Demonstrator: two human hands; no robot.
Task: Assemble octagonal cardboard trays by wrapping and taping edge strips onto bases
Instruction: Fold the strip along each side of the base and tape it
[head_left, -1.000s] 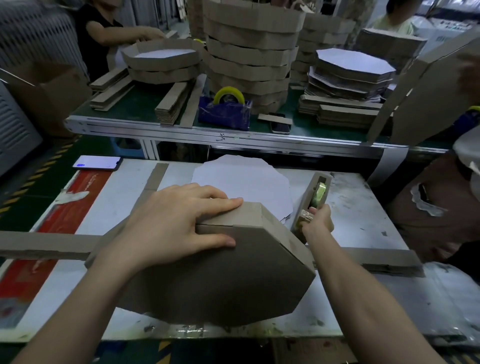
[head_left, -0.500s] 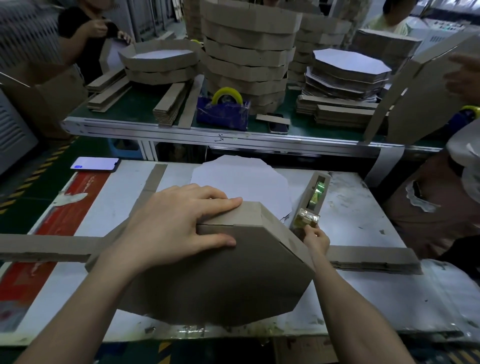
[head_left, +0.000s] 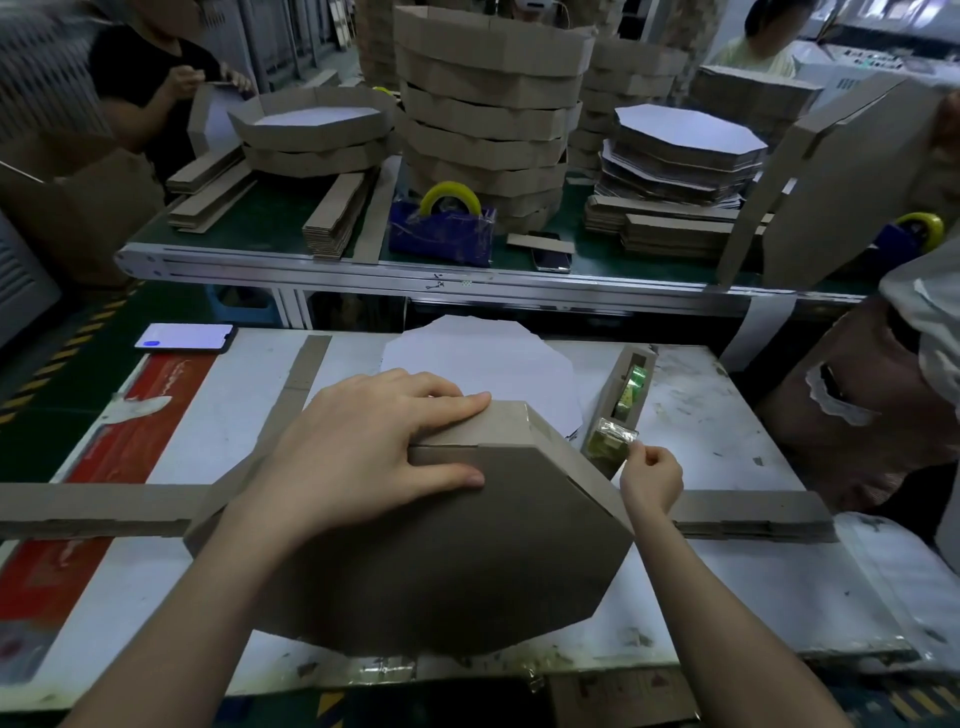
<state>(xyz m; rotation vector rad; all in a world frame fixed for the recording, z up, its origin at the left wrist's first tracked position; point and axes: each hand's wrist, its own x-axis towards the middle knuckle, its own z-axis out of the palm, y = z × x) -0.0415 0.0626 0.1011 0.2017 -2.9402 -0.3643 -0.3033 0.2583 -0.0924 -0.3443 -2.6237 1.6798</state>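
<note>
An octagonal cardboard tray (head_left: 441, 561) stands tilted on its edge in front of me, its brown base facing me. My left hand (head_left: 363, 441) grips its top edge, fingers over the wrapped edge strip and thumb on the base. My right hand (head_left: 649, 475) pinches the clear tape end at the cardboard tape dispenser (head_left: 623, 400), just right of the tray. A white octagonal base sheet (head_left: 478, 358) lies flat behind the tray.
Flat edge strips (head_left: 748, 514) lie across the white worktable (head_left: 727, 415). A phone (head_left: 184, 336) sits at its far left. Beyond it a green bench (head_left: 270, 218) carries stacked trays (head_left: 488, 104), bases, strips and a blue tape holder (head_left: 441, 234). Other people work around.
My right hand has come off the dispenser body, dropped a little toward me and now pinches the tape end. My left hand and the tray have stayed in place.
</note>
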